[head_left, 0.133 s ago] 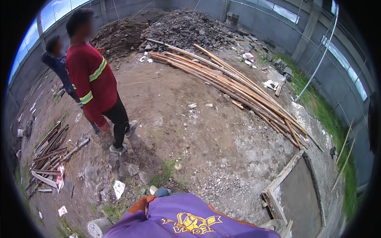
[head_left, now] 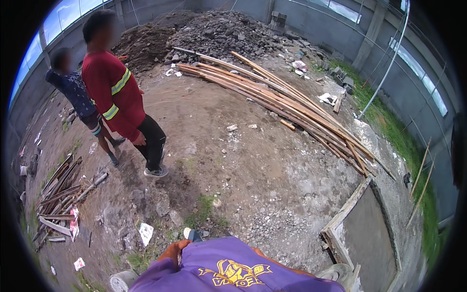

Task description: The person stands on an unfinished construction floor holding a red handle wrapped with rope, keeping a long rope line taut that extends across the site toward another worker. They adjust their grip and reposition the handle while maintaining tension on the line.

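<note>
At near centre, we are seeing the bare left hand (head_left: 182, 245) lying against a purple cloth shirt with yellow print (head_left: 228, 259); we cannot tell how either hand's fingers are set. Long, brown wooden planks (head_left: 292, 108) are lying farther off, at right.

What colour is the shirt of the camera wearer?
The shirt is purple with yellow print, in the head view.

The shirt (head_left: 194, 270) is matt cloth; planks (head_left: 288, 103), wood; rubble (head_left: 221, 39), rough.
</note>
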Motion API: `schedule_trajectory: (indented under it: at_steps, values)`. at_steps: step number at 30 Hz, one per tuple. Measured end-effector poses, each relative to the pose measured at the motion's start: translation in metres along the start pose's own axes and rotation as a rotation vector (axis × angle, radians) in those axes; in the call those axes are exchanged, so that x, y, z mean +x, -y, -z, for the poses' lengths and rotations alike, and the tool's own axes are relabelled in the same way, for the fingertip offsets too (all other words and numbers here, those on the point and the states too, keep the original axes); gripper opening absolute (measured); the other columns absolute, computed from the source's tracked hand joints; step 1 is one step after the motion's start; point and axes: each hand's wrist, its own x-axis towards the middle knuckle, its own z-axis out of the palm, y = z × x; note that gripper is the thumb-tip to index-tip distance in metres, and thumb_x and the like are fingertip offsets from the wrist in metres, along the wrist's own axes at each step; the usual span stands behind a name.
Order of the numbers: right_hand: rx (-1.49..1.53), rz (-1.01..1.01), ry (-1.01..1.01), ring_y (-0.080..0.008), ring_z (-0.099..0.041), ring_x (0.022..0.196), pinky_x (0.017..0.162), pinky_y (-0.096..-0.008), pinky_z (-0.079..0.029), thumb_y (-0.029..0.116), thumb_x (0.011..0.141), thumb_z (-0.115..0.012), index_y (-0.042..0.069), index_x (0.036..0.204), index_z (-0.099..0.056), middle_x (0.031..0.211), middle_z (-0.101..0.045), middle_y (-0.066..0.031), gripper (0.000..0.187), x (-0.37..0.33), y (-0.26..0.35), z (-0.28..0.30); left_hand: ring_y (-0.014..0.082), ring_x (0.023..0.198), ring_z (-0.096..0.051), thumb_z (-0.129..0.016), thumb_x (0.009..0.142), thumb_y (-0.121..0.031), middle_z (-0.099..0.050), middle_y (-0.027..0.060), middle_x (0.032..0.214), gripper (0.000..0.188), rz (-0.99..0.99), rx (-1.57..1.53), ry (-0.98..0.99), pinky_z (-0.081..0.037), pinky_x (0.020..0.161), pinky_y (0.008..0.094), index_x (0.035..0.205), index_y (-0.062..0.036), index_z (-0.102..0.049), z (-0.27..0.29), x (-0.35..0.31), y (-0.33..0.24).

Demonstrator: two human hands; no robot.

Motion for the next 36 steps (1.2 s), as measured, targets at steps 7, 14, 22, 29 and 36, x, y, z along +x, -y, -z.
schedule_trajectory:
  at_steps: [7,14,22,29,36]
  values:
    - [0.067,-0.012,0.081,-0.0207,-0.069,0.108,0.096,-0.0374,-0.056,0.028,0.111,-0.051,0.006,0.136,-0.067,0.123,-0.074,-0.0102,0.037,-0.018,0.003,-0.009,0.0098,0.091,-0.067,-0.063,0.096,-0.009,-0.073,-0.001,0.105,0.018,-0.654,0.536,0.144,-0.057,0.08,0.032,0.11,-0.0105,-0.073,0.018,-0.005,0.009]
    - [0.147,-0.078,0.137,-0.0217,-0.072,0.099,0.088,-0.0382,-0.06,0.031,0.111,-0.05,0.009,0.131,-0.069,0.116,-0.076,-0.0094,0.036,-0.002,0.004,-0.007,0.0153,0.094,-0.069,-0.075,0.082,-0.01,-0.074,0.0017,0.104,0.025,-0.239,0.124,0.013,-0.057,0.081,0.0348,0.107,-0.0082,-0.073,0.013,-0.009,0.008]
    - [0.122,0.063,0.102,-0.0227,-0.072,0.101,0.087,-0.0397,-0.061,0.031,0.112,-0.046,0.007,0.132,-0.067,0.12,-0.074,-0.0113,0.038,-0.013,0.001,-0.006,0.0173,0.08,-0.07,-0.059,0.099,-0.026,-0.073,0.0055,0.092,0.025,-0.655,0.706,-0.18,-0.056,0.07,0.0396,0.098,-0.0057,-0.073,0.01,-0.019,0.014]
    - [0.041,0.047,-0.09,-0.0284,-0.07,0.107,0.088,-0.0445,-0.06,0.039,0.109,-0.049,0.007,0.135,-0.065,0.129,-0.07,-0.0138,0.045,0.086,-0.037,0.056,0.0285,0.104,-0.07,-0.056,0.098,-0.026,-0.071,0.0111,0.121,0.033,-0.176,0.147,-0.145,-0.058,0.088,0.0544,0.121,-0.0086,-0.07,-0.004,-0.032,0.01]
    - [0.009,-0.004,-0.357,-0.0362,-0.07,0.112,0.089,-0.0499,-0.06,0.05,0.104,-0.054,0.007,0.135,-0.065,0.135,-0.067,-0.0168,0.054,0.18,-0.067,0.096,0.0348,0.126,-0.064,-0.062,0.093,-0.04,-0.066,0.0156,0.142,0.047,-0.643,0.513,-0.394,-0.053,0.103,0.0497,0.128,-0.0104,-0.07,0.022,-0.045,0.013]
